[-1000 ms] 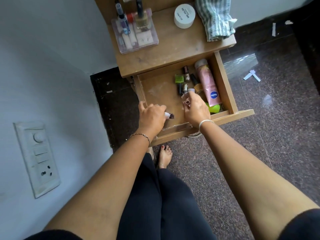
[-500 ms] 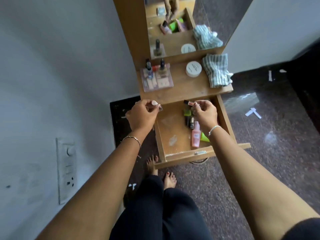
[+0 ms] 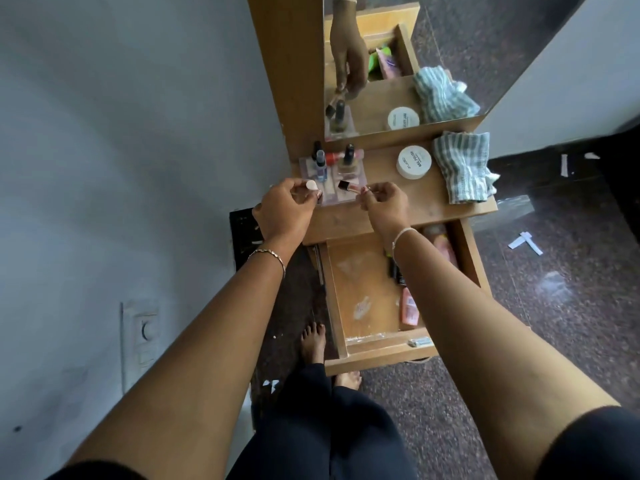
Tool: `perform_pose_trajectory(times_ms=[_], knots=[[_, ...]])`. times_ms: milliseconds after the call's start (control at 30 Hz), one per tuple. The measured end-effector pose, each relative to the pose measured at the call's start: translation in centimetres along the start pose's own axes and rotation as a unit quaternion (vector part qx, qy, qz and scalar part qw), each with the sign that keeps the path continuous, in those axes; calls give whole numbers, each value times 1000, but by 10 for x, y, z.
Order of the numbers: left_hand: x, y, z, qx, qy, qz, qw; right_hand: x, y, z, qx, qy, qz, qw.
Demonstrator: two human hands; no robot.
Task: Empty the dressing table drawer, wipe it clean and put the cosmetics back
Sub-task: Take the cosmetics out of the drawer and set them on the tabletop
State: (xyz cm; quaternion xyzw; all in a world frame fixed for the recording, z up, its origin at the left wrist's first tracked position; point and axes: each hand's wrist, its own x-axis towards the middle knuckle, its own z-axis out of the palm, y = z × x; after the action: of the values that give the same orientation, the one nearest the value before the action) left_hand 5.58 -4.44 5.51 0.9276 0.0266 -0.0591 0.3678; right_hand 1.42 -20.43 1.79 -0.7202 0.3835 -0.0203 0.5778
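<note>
Though nearly level, bottle (image 3: 349, 187) cap-end leftward.

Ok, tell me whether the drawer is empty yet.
Not empty: a small pink bottle and dark tubes lie in the open drawer.

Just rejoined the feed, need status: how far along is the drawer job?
Early. Done, apparently: a few bottles stand in the clear organiser on top. In hand: left hand holds a white-capped item, right hand pinches a small bottle, both at the organiser. Left: pink bottle and dark tubes lie in the drawer, white smears unwiped, striped cloth unused.
</note>
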Motion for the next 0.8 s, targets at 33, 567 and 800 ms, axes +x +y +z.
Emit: perform_pose_trajectory(times_ms=[33, 567, 800], knots=[[3, 1, 2, -3, 2, 3, 1000, 4, 1, 3, -1, 2, 1, 1000], [20, -7, 19, -71, 8, 80, 994, 20, -10, 11, -34, 103, -5, 994], [20, -10, 19, -89, 5, 71, 993, 13, -9, 9, -59, 99, -17, 993]])
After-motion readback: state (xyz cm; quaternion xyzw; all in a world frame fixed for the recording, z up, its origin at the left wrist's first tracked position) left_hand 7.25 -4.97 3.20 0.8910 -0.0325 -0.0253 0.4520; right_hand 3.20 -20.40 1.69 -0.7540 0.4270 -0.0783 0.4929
